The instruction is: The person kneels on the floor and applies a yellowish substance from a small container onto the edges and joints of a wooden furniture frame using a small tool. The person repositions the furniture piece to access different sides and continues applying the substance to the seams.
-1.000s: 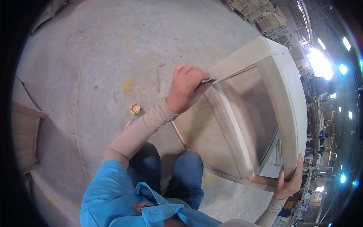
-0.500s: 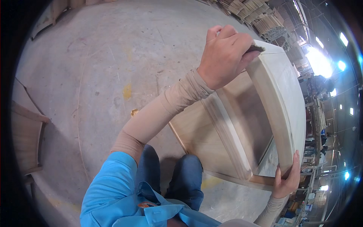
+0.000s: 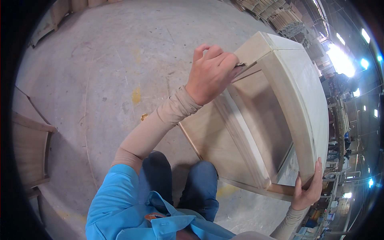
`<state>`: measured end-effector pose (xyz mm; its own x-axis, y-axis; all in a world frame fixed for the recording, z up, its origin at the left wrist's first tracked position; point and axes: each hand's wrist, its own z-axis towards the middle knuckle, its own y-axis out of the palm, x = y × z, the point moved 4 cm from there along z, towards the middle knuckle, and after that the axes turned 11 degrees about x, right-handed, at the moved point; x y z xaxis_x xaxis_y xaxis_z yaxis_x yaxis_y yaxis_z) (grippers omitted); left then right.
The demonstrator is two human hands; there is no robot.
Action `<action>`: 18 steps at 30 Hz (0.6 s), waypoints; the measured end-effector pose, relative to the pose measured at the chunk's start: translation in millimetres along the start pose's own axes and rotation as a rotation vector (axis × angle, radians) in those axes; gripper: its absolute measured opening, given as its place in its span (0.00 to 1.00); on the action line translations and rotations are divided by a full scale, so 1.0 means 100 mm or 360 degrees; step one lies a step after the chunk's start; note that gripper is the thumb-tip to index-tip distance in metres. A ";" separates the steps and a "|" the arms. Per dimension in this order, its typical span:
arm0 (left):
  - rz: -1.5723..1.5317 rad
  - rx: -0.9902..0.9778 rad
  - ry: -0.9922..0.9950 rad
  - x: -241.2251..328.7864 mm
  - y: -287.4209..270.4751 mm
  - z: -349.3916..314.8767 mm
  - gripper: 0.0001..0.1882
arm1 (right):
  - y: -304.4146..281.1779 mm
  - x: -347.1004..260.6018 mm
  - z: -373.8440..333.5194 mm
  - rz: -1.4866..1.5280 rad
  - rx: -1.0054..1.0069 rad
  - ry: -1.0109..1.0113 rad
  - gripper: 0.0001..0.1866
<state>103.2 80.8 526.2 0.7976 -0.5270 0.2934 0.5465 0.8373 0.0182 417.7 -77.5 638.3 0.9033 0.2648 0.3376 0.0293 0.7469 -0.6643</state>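
Note:
A pale unfinished wooden frame [image 3: 296, 104] with a curved outer rail and inset panels stands tilted in front of my knees on the concrete floor. My left hand [image 3: 212, 72] is closed, knuckles up, pressing a small thin sheet [image 3: 241, 64], possibly sandpaper, against the frame's upper left rail near its top corner. My right hand [image 3: 307, 190] grips the frame's near right corner, fingers wrapped over the edge of the curved rail. My blue sleeve and jeans fill the bottom of the view.
Another wooden furniture frame [image 3: 32, 150] stands at the left edge. Stacks of wooden parts [image 3: 280, 18] line the far right, and more wood pieces [image 3: 60, 12] lie at the top left. The grey floor [image 3: 120, 72] shows yellow paint marks. Bright lamps glare at right.
My left hand has slid up along the frame's left rail from its middle to the top corner. The frame sits tilted more upright. The right hand keeps its grip.

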 end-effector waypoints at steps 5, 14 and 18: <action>-0.0097 0.0242 0.0000 0.08 -0.10 0.20 0.11 | 0.00 0.00 0.01 0.0015 0.0005 -0.0020 0.33; -0.0100 0.0442 0.0064 0.23 0.06 0.53 0.09 | 0.00 0.00 0.01 0.0036 0.0022 -0.0008 0.33; -0.0038 0.0436 0.0143 0.26 0.13 0.59 0.09 | 0.00 -0.01 0.02 0.0010 0.0024 -0.0019 0.33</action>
<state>115.9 86.1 590.3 0.8114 -0.5476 0.2044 0.4858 0.8262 0.2853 415.9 -76.9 639.2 0.8981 0.2767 0.3418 0.0174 0.7542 -0.6564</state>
